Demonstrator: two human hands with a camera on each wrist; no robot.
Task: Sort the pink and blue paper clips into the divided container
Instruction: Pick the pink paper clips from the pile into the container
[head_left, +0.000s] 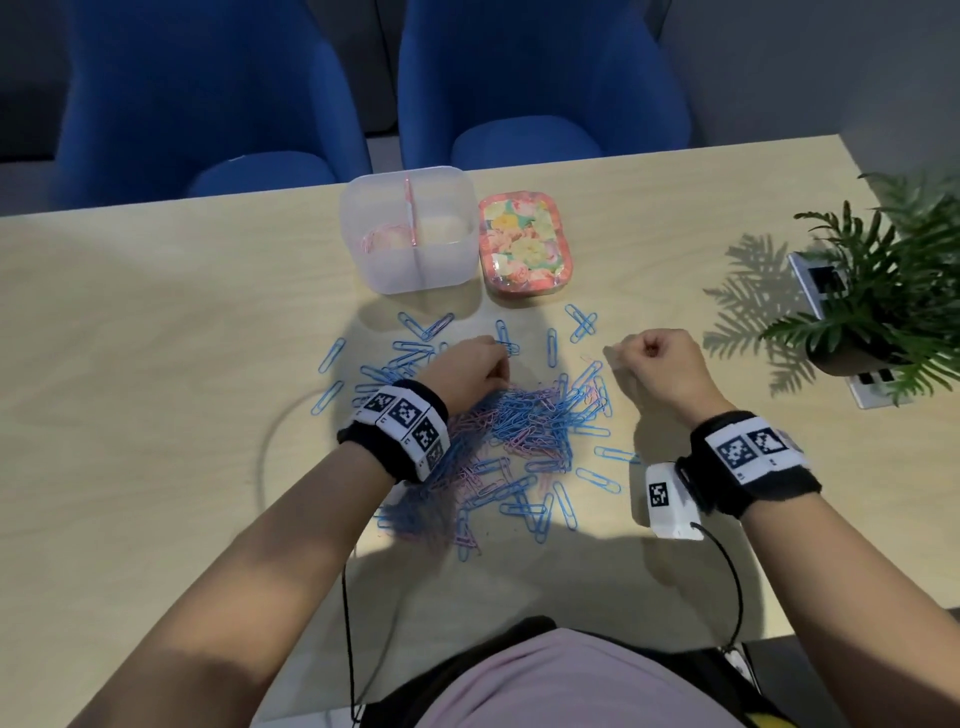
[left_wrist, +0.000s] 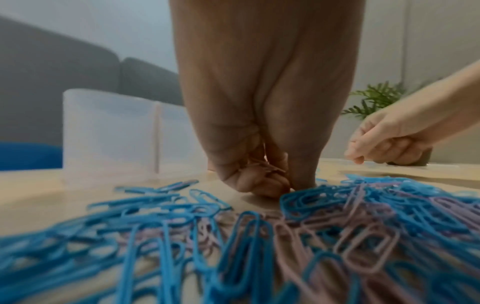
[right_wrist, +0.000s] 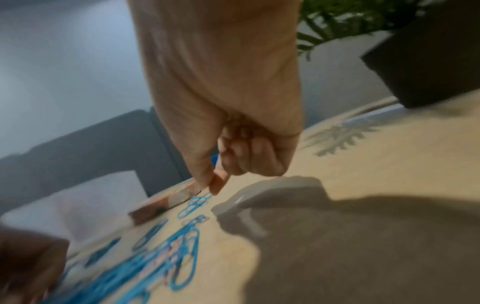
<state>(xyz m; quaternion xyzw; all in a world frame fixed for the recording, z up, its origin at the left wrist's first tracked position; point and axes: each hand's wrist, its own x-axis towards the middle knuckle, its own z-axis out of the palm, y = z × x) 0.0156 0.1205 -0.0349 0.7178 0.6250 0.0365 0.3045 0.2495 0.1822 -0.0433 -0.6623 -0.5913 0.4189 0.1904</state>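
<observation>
on the bench (head_left: 156, 322) lies a heap of clips (head_left: 524, 431), blue and pink tangled together, with loose blue ones scattered round its edges. beyond the heap stands the container (head_left: 410, 231), a clear tub split by a middle wall; a few pink clips (head_left: 382, 239) lie in its left compartment, and nothing can be made out in the right one. just beside it on the right sits a flowered lid (head_left: 525, 247), flat on the bench.

the left hand (head_left: 470, 371) is down at the far edge of the heap, fingers curled under. in the left wrist view the left hand (left_wrist: 257, 164) has several pink clips bunched inside its curled fingers (left_wrist: 241, 181), and its knuckles sit on or just above the bench right next to the heap.

the right hand (head_left: 657, 364) is to the right of the heap and apart from it, above bare bench. its fingers are curled in, with thumb and forefinger pressed tip to tip. in the right wrist view the right hand (right_wrist: 233, 144) shows the same pinch, pointing down at a pair of crossed blue clips (right_wrist: 194, 204) near the lid; the view is blurred, and whether anything is caught in the pinch cannot be told.

a potted plant (head_left: 883, 280) stands at the right end of the bench, well apart from the clips. two blue chairs (head_left: 208, 93) stand behind the bench.
</observation>
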